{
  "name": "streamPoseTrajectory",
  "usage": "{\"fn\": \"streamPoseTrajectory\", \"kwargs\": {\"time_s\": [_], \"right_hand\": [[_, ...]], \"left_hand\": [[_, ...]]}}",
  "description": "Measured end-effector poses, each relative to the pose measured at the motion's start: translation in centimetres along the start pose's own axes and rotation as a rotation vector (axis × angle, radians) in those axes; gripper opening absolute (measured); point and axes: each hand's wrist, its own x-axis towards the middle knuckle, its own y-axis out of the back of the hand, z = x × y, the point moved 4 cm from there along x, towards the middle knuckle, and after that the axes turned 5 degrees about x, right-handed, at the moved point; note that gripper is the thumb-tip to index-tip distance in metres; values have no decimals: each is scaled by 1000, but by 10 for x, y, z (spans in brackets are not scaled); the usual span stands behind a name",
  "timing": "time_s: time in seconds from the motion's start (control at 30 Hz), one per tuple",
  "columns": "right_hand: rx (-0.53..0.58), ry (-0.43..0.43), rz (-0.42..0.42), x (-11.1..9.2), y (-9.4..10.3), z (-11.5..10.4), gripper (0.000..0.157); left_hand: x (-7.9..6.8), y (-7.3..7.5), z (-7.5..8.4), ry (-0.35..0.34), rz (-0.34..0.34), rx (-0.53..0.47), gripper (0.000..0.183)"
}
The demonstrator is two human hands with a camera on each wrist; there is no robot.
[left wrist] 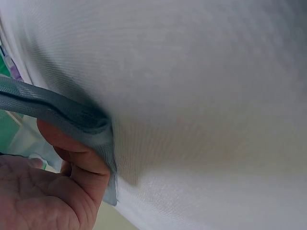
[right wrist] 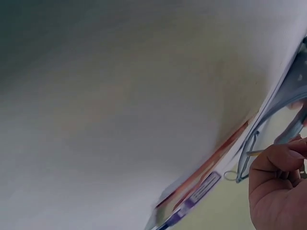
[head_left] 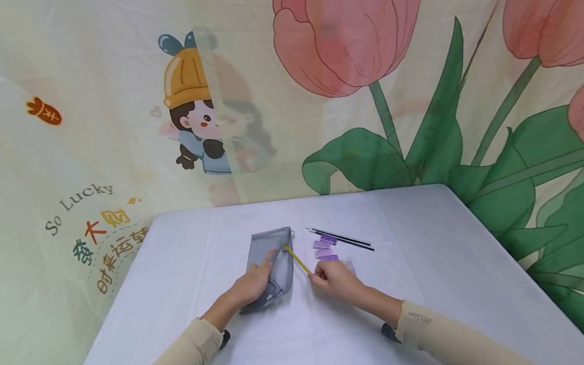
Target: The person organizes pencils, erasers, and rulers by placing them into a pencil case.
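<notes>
A grey mesh zip pouch (head_left: 272, 257) lies left of centre on the table, its long zip side facing right. My left hand (head_left: 254, 281) grips it, with one finger stretched over the top. In the left wrist view, the left hand (left wrist: 62, 187) has bent fingers against the pouch edge (left wrist: 62, 108). My right hand (head_left: 337, 281) pinches a slim yellow pencil (head_left: 298, 259) whose far end meets the pouch's right side. From the right wrist view, the right hand (right wrist: 278, 187) hides most of the pencil, and the pouch (right wrist: 288, 96) gapes beside it.
Two dark slim sticks, perhaps pencils (head_left: 347, 239), lie right of the pouch. Several small purple blocks (head_left: 323, 249) sit near them. A clear speckled packet (head_left: 349, 265) is partly behind the right hand. White cloth (head_left: 304, 351) covers the table; a printed curtain (head_left: 255, 94) hangs behind.
</notes>
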Motion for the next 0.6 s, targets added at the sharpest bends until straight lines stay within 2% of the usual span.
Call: {"fn": "streamPoseTrajectory", "kwargs": {"time_s": [0.1,0.37,0.6], "right_hand": [[20,22,23,7,-11,-4,22],[48,16,76,18,-29,-20,22],[39,8,63,30,-39,-33,29]], "left_hand": [[0,1,-1,-17,16,12,51],[0,-3,-2,-54,46,16,50],[-2,-5,-1,-44,59,26,50]]}}
